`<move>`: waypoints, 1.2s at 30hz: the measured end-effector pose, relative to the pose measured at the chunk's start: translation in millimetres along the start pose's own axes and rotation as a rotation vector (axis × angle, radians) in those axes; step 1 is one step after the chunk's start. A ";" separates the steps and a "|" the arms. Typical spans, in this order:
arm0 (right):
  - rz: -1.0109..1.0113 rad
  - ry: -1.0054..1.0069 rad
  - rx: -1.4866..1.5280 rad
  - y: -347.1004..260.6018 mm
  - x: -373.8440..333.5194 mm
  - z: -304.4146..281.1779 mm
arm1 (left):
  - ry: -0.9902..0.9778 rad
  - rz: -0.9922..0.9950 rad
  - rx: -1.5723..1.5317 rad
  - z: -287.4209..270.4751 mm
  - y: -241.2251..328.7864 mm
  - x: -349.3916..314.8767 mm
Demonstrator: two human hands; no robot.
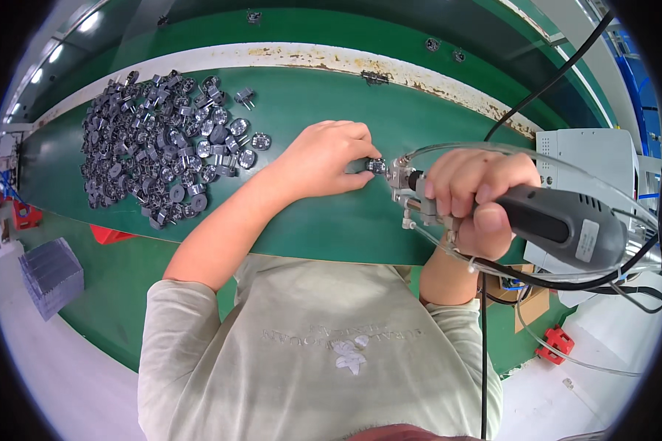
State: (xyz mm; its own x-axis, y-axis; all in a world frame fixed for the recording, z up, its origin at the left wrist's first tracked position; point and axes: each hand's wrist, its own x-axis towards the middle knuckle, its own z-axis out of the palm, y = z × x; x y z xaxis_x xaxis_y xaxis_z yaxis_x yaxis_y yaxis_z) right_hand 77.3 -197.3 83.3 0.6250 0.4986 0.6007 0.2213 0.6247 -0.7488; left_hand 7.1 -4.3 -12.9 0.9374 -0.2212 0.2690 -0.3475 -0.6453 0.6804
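Note:
Between the thumb and fingers of my left hand [331, 160] is a small dark plug-like part [376, 167], held just above or on the green tabletop. My right hand [478, 192] wraps round a grey and black electric screwdriver [566, 224], which lies sideways. Its metal nose [400, 176], fitted with clear tubing, points left and meets or nearly meets the small part; I cannot tell whether they touch. A big heap of similar dark parts [154, 147] spreads over the left of the table, with a few loose ones near my left forearm.
A white machine box [592, 158] stands at the right, behind the screwdriver. Black cables [544, 92] and clear tubes run around my right hand. A chipped white ledge [294, 55] edges the green table's [309, 235] far side. A grey crate [51, 275] sits lower left.

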 end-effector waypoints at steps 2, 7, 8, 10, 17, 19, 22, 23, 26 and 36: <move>0.033 -0.022 -0.021 1.3 0.4 -1.5 | 0.001 0.000 0.002 -1.3 -0.2 0.4; 0.041 -0.048 0.006 6.6 1.1 -3.7 | 0.014 0.016 0.002 0.0 -1.7 0.8; 0.039 -0.048 0.007 7.6 0.6 -3.4 | 0.015 0.016 0.005 0.2 -1.8 0.6; 0.046 -0.050 -0.009 7.7 0.9 -2.3 | 0.020 0.016 0.010 0.1 -1.8 0.6; 0.083 -0.051 -0.117 1.4 2.5 2.2 | 0.002 0.000 0.006 -0.6 -1.5 0.8; 0.086 -0.045 -0.120 1.5 2.6 4.1 | -0.001 0.002 0.010 0.2 -2.2 0.6; 0.035 -0.095 -0.065 7.9 1.2 0.9 | 0.003 0.003 0.011 0.9 -2.6 -0.8; 0.020 -0.119 -0.064 9.4 1.7 -0.3 | 0.007 0.014 0.014 1.0 -3.1 -0.6; 0.015 -0.152 -0.171 10.6 0.1 2.7 | -0.004 0.029 0.020 2.5 -2.3 -1.1; 0.057 0.003 -0.006 -5.5 7.8 10.7 | -0.008 0.029 0.148 -6.7 9.2 1.8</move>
State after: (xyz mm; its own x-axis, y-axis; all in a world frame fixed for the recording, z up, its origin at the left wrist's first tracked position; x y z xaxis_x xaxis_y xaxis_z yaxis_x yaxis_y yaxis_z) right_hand 72.9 -190.4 95.1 0.6387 0.5320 0.5559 0.1892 0.5917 -0.7836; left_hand 5.5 -5.7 -1.6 0.9274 -0.2464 0.2814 -0.3676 -0.7391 0.5645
